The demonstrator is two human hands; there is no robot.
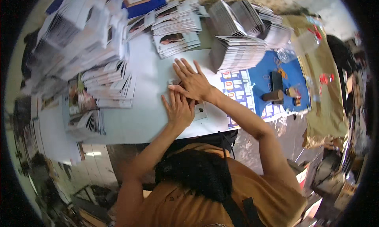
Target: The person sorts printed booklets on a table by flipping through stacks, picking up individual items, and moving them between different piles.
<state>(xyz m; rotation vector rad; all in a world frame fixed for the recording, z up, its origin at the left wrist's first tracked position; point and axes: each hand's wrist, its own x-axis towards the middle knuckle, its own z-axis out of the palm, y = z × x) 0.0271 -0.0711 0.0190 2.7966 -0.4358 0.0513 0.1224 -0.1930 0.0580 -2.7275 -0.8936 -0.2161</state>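
Observation:
A printed sheet (200, 111) lies on the pale table top (146, 108) in front of me, mostly covered by my hands. My left hand (179, 111) presses on it with the fingers stretched out. Just beyond, my right hand (193, 84) lies flat with its fingers spread, the thumb crossing over the left fingertips. Neither hand grips anything. Whether the sheet is folded or single I cannot tell, since the hands hide its middle.
Tall stacks of folded printed sheets (75, 37) rise at the left, with smaller piles (110, 84) nearer. More bundles stand at the back (175, 29) and back right (239, 53). On a blue mat (256, 79) at the right are a dark block (276, 82) and a brown cylinder (272, 96).

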